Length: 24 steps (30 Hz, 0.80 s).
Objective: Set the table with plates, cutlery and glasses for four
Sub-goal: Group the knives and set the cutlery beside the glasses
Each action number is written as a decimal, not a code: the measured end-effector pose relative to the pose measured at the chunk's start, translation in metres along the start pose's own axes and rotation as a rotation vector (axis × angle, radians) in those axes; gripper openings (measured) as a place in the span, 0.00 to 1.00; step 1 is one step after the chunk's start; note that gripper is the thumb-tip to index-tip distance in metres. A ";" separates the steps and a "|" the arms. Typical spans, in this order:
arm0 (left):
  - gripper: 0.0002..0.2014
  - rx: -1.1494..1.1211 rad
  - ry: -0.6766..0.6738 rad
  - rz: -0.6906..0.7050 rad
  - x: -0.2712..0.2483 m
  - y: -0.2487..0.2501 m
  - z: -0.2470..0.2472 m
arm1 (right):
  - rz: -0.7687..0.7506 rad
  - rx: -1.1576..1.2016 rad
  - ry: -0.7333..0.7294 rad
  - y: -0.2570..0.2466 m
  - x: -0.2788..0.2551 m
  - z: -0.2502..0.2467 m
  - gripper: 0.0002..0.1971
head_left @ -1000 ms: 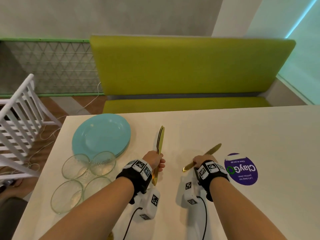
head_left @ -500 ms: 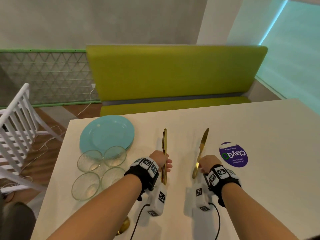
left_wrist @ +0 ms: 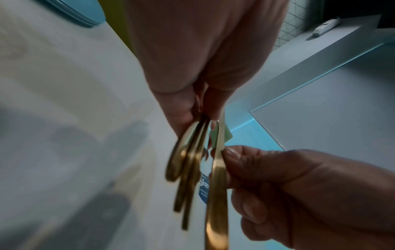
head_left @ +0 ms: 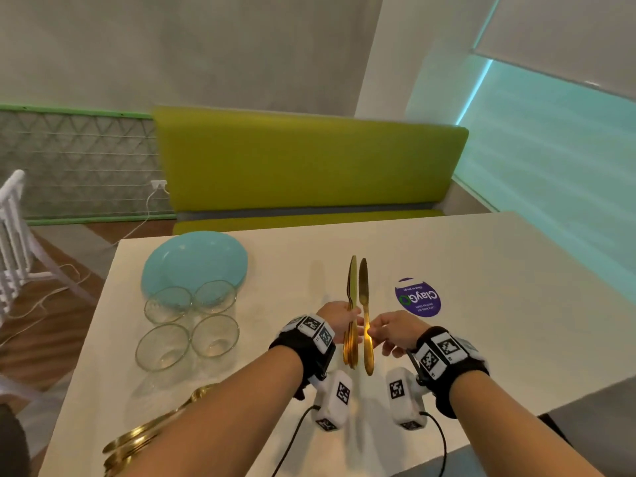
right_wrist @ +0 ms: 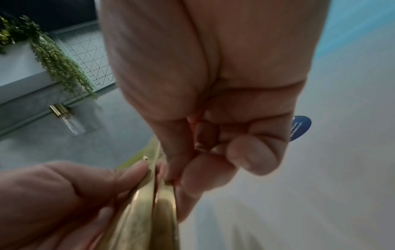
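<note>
My left hand (head_left: 346, 320) grips a bundle of gold knives (head_left: 351, 297) upright above the white table (head_left: 481, 270). Close beside it my right hand (head_left: 382, 330) pinches a single gold knife (head_left: 364, 304) by its handle, blade pointing away, almost touching the bundle. In the left wrist view the bundle's handles (left_wrist: 188, 169) hang from my left fingers, and the right hand (left_wrist: 278, 182) holds the single knife (left_wrist: 217, 186) next to them. The right wrist view has both hands meeting at the gold handles (right_wrist: 149, 203). A stack of turquoise plates (head_left: 194, 259) and several clear glasses (head_left: 187, 325) stand at the left.
More gold cutlery (head_left: 148, 432) lies near the front left edge, partly under my left forearm. A purple round sticker (head_left: 417, 297) is on the table right of my hands. A green bench (head_left: 303, 166) runs behind the table and a white chair (head_left: 13, 228) stands at the left.
My right hand has swung its knife from slanting to straight and brought it leftward against the bundle in my left hand. The view has shifted to the right.
</note>
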State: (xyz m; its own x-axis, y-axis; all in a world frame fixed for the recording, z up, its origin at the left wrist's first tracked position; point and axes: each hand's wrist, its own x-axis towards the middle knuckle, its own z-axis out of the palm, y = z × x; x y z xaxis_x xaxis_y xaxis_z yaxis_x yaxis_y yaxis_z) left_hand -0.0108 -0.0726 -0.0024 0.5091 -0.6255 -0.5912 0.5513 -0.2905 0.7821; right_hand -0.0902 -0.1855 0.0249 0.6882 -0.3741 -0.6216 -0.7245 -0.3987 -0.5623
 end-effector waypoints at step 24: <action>0.08 0.539 0.240 -0.100 -0.039 -0.083 0.072 | -0.096 -0.320 -0.080 0.077 -0.049 0.023 0.11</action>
State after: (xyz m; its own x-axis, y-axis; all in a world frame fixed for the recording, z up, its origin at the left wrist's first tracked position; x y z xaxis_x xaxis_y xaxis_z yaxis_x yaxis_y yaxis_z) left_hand -0.1241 -0.0766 -0.0301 0.6416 -0.4136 -0.6460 0.2227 -0.7054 0.6729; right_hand -0.1806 -0.1790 -0.0007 0.7385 -0.2604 -0.6220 -0.5995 -0.6758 -0.4288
